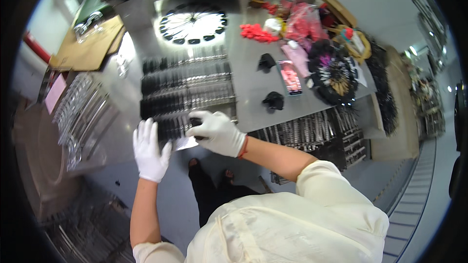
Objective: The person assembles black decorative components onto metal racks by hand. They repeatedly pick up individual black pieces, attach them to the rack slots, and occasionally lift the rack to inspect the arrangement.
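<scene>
Several rows of slim dark pieces with shiny parts (187, 90) lie side by side on the metal table (253, 109). My left hand (151, 151), in a white glove, rests at the left end of the nearest row. Its fingers are stretched out and the thumb stands apart. At the right part of that same row is my right hand (219, 134), also gloved, closed around a small black object (196, 122). Most of that object is hidden by the fingers, so its kind cannot be made out.
A lit white disc ringed with black pieces (192, 23) lies farther back. To the right are a phone (290, 78), two black lumps (273, 101), red pieces (257, 32) and a round black bundle (334, 75). Clear plastic strips (83, 112) and cardboard (87, 48) occupy the left.
</scene>
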Demonstrator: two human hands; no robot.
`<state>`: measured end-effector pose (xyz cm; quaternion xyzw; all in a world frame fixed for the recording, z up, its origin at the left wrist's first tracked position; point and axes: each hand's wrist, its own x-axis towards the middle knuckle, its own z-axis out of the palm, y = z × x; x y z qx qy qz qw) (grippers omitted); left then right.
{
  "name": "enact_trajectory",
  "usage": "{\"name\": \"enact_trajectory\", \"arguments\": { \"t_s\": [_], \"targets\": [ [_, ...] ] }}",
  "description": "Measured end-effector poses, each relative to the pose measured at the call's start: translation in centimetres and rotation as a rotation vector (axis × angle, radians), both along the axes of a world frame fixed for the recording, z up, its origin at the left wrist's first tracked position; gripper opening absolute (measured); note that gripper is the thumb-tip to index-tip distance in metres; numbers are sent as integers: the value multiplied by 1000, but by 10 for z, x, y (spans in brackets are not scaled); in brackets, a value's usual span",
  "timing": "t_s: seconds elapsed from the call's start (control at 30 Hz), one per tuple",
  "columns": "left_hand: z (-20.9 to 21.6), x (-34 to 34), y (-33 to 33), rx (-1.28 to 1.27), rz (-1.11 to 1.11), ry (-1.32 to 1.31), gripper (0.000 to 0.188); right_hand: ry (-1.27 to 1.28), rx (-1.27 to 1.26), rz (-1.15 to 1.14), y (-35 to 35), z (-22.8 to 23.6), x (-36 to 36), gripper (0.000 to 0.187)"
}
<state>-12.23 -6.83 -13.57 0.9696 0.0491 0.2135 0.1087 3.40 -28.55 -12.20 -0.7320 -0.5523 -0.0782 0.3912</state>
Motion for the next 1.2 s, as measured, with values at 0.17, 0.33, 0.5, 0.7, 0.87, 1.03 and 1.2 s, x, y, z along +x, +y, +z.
{"name": "enact_trajectory", "arguments": {
  "t_s": [0.17, 0.33, 0.5, 0.7, 0.87, 1.03, 1.2],
  "targets": [
    [-2, 0, 3, 55, -49, 5, 69, 2, -144, -19, -18, -2, 6, 29],
    [-2, -1, 5, 62, -57, 20, 68, -33, -122, -12, -31, 4, 19, 29],
    [6, -3, 11, 39, -74, 52, 66, 24, -105, -1, -41, 8, 24, 32],
    [27, 4, 5, -24, -52, 54, 64, 214, -82, -6, -55, 15, 30, 36],
    [62, 34, -46, -42, -300, 128, 63, 391, -5, -94, -61, 7, 22, 42],
    [36, 43, -57, 27, -408, 164, 73, 338, -68, -79, -52, 3, 20, 40],
    [27, 36, -40, -44, -256, 30, 68, 87, -134, -92, -44, 6, 19, 38]
  ]
}}
